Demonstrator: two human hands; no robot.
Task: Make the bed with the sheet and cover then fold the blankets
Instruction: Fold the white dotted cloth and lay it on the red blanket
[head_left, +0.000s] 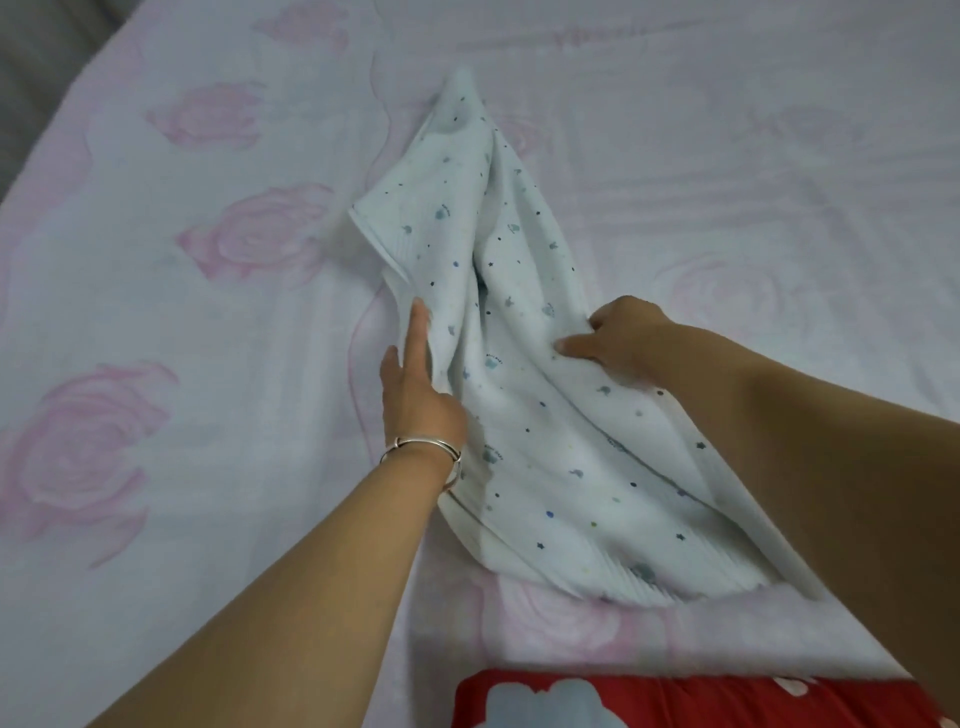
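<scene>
A pale bed cover (156, 291) printed with pink roses lay spread across the bed. The left hand (415, 384), a silver bangle (423, 452) at its wrist, held the left edge of a small light-blue blanket (524, 426) dotted with stars, forefinger straight along the cloth. The blanket lay crumpled in the middle of the cover. The right hand (618, 338) pinched the blanket's right edge.

Rose-printed bed cover (156, 291) bears a rumpled blanket (519, 405).
</scene>
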